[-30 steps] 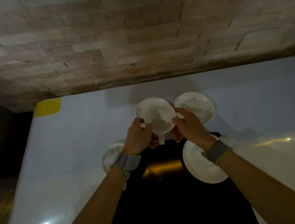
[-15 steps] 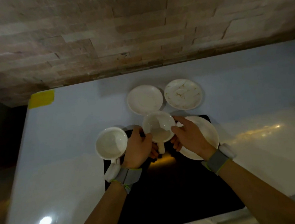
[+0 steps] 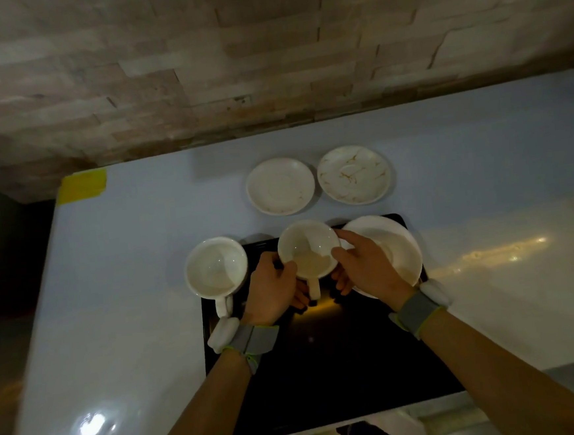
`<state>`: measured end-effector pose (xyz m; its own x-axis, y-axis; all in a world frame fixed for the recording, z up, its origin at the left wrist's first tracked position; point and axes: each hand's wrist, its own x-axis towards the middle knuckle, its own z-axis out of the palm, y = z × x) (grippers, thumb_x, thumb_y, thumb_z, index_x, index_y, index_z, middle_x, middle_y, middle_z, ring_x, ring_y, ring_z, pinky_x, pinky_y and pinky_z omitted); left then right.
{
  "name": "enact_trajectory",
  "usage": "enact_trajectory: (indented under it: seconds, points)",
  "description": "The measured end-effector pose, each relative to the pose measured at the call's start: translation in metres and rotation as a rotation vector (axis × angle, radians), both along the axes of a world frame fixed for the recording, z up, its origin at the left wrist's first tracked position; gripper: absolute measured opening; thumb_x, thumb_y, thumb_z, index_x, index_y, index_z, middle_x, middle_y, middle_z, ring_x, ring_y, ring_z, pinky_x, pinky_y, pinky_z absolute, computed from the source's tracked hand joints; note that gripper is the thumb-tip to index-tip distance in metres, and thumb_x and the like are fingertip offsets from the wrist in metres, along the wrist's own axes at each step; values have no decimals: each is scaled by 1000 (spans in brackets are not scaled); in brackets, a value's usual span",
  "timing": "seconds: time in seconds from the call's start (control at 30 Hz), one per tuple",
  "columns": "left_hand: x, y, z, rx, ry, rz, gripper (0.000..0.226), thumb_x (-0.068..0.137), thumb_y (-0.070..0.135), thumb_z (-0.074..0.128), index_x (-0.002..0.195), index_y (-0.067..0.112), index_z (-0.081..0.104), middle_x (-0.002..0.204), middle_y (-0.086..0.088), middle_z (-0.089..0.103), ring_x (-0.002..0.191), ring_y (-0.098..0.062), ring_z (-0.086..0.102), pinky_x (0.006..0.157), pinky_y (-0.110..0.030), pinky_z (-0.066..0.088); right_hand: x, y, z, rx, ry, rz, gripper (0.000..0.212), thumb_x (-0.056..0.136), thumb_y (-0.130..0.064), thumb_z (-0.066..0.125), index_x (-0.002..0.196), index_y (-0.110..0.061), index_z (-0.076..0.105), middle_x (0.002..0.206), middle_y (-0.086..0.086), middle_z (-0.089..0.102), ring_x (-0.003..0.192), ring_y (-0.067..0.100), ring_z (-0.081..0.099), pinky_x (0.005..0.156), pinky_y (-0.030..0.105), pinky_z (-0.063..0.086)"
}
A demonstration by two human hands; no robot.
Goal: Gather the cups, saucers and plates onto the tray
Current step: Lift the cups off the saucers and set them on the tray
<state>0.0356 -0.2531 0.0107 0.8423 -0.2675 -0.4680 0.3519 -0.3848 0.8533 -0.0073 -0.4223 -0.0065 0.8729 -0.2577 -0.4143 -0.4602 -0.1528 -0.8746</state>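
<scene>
A white cup [image 3: 308, 250] with its handle toward me is held over the far edge of the black tray [image 3: 331, 361]. My left hand [image 3: 272, 289] grips its left side and my right hand [image 3: 365, 266] grips its right side. A white plate [image 3: 397, 246] lies on the tray's far right corner, partly under my right hand. A second white cup [image 3: 215, 267] sits at the tray's far left corner, overlapping its edge. Two saucers lie on the table beyond the tray: a plain one [image 3: 279, 186] and a marbled one [image 3: 353, 175].
The white table [image 3: 130, 298] runs back to a stone-tiled wall [image 3: 266, 57]. A yellow tape patch [image 3: 82, 186] marks the table's far left corner. The table's left edge drops into a dark gap. Grey bands are on both wrists.
Both hands have carried the cup off the plain saucer and toward me, to above the tray's far edge. The view has tilted, showing more of the tray.
</scene>
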Motion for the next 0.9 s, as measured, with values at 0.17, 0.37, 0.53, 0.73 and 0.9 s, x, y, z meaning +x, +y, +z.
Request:
enact_trajectory:
  seconds: [0.17, 0.37, 0.53, 0.73, 0.9]
  points:
    - [2, 0, -3, 1, -5, -7, 15, 97, 15, 45, 111, 12, 45, 64, -16, 69, 51, -35, 65, 48, -41, 57, 2, 0, -1, -3, -3, 8, 41, 97, -19, 52, 138, -25, 49, 65, 15, 68, 52, 30, 63, 46, 33, 54]
    - [2, 2, -4, 6, -10, -20, 13, 97, 16, 45, 110, 15, 44, 71, -21, 71, 60, -44, 67, 53, -48, 59, 2, 1, -1, 8, -1, 11, 42, 98, -20, 52, 140, -25, 46, 66, 14, 68, 52, 28, 63, 47, 34, 54]
    - [2, 3, -5, 0, 7, -6, 13, 97, 16, 44, 109, 13, 44, 67, -16, 70, 57, -40, 66, 54, -48, 58, 4, 3, -4, -20, -1, 12, 43, 97, -22, 52, 140, -25, 47, 66, 15, 70, 51, 28, 64, 46, 33, 54]
    - [1, 4, -1, 23, 16, -13, 16, 98, 19, 43, 113, 15, 43, 70, -16, 71, 58, -39, 68, 55, -48, 59, 3, 3, -4, -9, 16, 1, 45, 96, -24, 54, 141, -25, 46, 64, 11, 69, 50, 25, 63, 45, 32, 53]
    - [2, 6, 2, 123, -7, -63, 32, 97, 29, 45, 126, 17, 40, 70, -10, 71, 44, -20, 64, 42, -29, 54, 3, -1, 1, 1, 30, 12, 45, 94, -28, 57, 138, -28, 47, 65, 9, 67, 48, 20, 59, 42, 30, 49]
